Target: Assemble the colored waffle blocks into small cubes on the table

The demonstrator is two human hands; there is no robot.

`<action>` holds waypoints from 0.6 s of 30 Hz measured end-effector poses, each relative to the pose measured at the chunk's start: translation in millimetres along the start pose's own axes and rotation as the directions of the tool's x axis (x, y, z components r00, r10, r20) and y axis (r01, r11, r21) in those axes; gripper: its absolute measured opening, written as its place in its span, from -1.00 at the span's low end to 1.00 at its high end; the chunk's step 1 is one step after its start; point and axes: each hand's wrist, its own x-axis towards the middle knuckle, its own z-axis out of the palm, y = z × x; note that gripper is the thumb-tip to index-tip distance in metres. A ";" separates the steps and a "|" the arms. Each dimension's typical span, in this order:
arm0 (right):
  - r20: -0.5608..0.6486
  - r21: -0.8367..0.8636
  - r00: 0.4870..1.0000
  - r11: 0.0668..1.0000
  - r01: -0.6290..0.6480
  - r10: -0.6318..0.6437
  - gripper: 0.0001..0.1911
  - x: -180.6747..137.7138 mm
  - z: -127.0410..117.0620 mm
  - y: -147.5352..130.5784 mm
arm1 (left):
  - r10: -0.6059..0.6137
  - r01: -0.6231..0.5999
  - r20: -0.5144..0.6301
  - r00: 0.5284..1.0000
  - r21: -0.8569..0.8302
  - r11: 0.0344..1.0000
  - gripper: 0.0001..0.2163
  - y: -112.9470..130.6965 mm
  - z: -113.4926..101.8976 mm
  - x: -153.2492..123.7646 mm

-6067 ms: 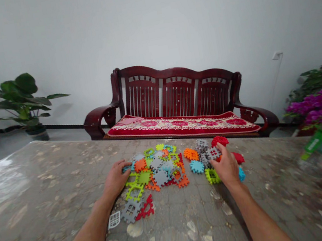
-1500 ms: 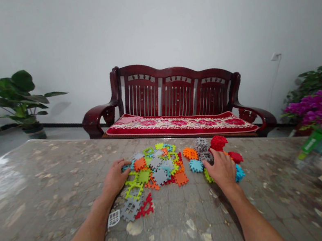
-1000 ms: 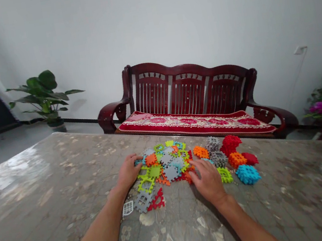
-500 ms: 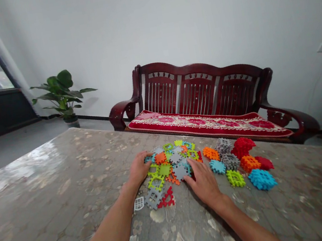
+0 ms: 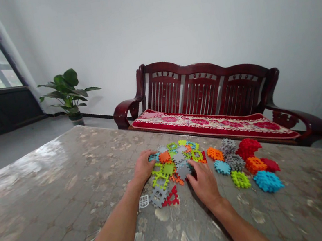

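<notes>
- Toy pieces point(image 5: 179, 157) with bumpy edges lie in a loose, messy pile in the middle of the desk point(image 5: 101, 172), between the two hands.
- The left hand point(image 5: 145, 167) is at the left side of the pile, with its fingers by a blue piece point(image 5: 154, 157). I cannot tell if its grip is closed on it.
- The right hand point(image 5: 204, 181) is at the near right side of the pile. Its thumb and first finger are by the edge of a grey piece point(image 5: 183, 171); I cannot tell if this grip pinches it.
- Near the front of the pile are a white grid piece point(image 5: 143, 201), a grey window piece point(image 5: 158, 196) and a red piece point(image 5: 170, 197).
- Off to the right sit a bright blue stack point(image 5: 268, 181), a red stack point(image 5: 248, 148) and a green stack point(image 5: 240, 179).
- Behind the desk is a dark red bench point(image 5: 202, 88).
</notes>
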 end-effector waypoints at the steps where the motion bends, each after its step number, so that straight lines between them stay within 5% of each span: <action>1: -0.014 0.002 1.000 1.000 0.026 -0.026 -0.54 -0.8 0.0 -2.3 | 0.000 0.000 -0.003 1.000 0.000 1.000 -0.64 0.2 0.1 -0.1; 6: -0.037 0.008 0.979 0.980 0.200 -0.199 -0.52 -10.1 -6.3 -28.4 | 0.013 -0.013 -0.005 1.000 0.006 1.000 -0.67 -2.3 2.8 0.7; 14: 0.243 0.187 0.903 0.931 0.315 -0.354 -0.33 -29.5 -3.0 -80.2 | 0.006 -0.006 0.008 1.000 0.029 1.000 -0.70 -5.6 3.0 2.4; 18: 0.301 0.180 0.875 0.923 0.339 -0.380 -0.52 -31.1 3.9 -81.1 | -0.002 0.000 0.025 1.000 0.043 0.999 -0.71 -5.6 2.4 2.2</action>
